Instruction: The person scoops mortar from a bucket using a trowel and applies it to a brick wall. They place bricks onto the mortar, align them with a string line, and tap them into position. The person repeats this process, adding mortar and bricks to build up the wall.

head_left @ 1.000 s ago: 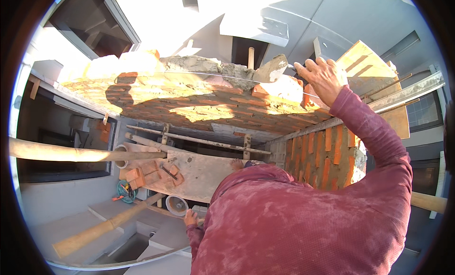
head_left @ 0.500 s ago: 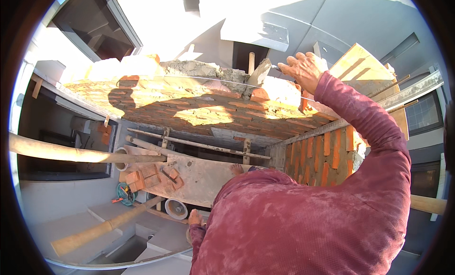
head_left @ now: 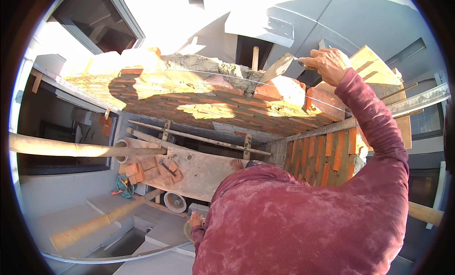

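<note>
My right hand [head_left: 328, 65] is closed around the handle of a trowel [head_left: 278, 67] above the top of a brick wall [head_left: 189, 97]. The trowel's mortar-smeared blade slants down toward wet mortar [head_left: 237, 72] beside an orange brick [head_left: 283, 89]. Another brick [head_left: 326, 103] lies to the right along the same course, with a thin string line [head_left: 208, 76] running by the top. Low at the left of my body, my left hand [head_left: 195, 219] has its fingers curled. A rough greenish-tan thing [head_left: 188, 231] shows beside it; whatever the fingers hold is hidden.
Below the wall lies a plank platform [head_left: 194, 173] with my foot [head_left: 236, 164] on it. Loose bricks [head_left: 144, 171], a bucket [head_left: 175, 202] and a teal coil [head_left: 124, 186] are at the left. Bamboo poles [head_left: 71, 148] jut across. A wooden board [head_left: 372, 69] stands at the right.
My right hand has moved rightward with the trowel, whose blade now leans more over the brick. My left hand has shifted only slightly, and the view has moved a little.
</note>
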Demonstrator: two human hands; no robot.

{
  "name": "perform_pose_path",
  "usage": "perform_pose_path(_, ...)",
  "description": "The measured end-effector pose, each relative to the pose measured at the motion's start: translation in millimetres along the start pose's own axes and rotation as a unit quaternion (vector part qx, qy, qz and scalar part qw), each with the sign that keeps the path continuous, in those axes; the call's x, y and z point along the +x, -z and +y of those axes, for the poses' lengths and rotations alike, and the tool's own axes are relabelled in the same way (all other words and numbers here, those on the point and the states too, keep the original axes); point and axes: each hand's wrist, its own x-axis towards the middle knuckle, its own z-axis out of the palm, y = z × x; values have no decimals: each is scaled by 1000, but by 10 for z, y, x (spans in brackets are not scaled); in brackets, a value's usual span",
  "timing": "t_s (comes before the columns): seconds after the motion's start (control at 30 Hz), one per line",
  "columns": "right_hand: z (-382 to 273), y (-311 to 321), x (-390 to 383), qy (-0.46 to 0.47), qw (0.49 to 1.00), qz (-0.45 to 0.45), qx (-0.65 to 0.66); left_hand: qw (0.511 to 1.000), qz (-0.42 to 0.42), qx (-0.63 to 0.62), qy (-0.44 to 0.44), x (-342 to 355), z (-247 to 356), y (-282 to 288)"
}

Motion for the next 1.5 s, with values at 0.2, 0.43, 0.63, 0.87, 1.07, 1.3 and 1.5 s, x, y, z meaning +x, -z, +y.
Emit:
perform_pose_path(0.2,-157,46,50,-13,1000,3,3,999,-25,21,-35,89,449,-151)
perform_pose_path(0.43,-334,1117,-988,-181,960,-48,209,998,-34,38,-36,58,526,112)
perform_pose_path(0.63,-1349,736,-1521,-297,718,-206,594,994,-72,79,-1,231,320,331)
perform_pose_path(0.87,-1927,-270,-858,-316,589,-68,740,995,-66,72,-11,515,330,565)
perform_pose_path(1.07,-1835,-267,-309,-290,751,-104,583,995,-73,54,-52,433,545,399)
perform_pose_path(1.3,-1747,-351,-322,-302,794,-223,477,994,-92,-3,-65,426,85,460)
perform_pose_path(1.5,-1820,-688,-1542,-301,918,-84,244,995,-50,-68,-57,323,-263,749)
